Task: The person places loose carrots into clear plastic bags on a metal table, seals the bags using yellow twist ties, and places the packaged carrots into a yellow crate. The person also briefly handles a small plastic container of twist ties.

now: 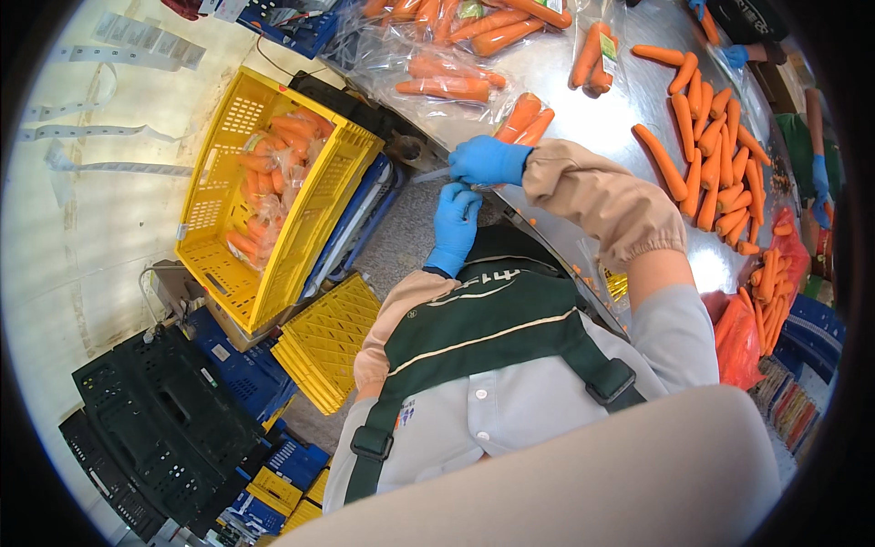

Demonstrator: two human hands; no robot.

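My right hand (489, 161), in a blue glove, is closed around the gathered end of a clear plastic bag at the table's near edge. Carrots (525, 122) in that bag lie just beyond the knuckles. A pale strip of plastic (431, 176) sticks out to the left of my right hand. Right below it, my left hand (454, 229), also gloved in blue, has its fingers pinched together at the bag's end. The exact hold between the two hands is partly hidden by the fingers.
Bagged carrots (448, 85) and loose carrots (711, 157) lie on the metal table (595, 123). A yellow crate (273, 301) with bagged carrots stands left. A red bag (742, 335) of carrots is at right. Another person's gloved hand (736, 56) is across the table.
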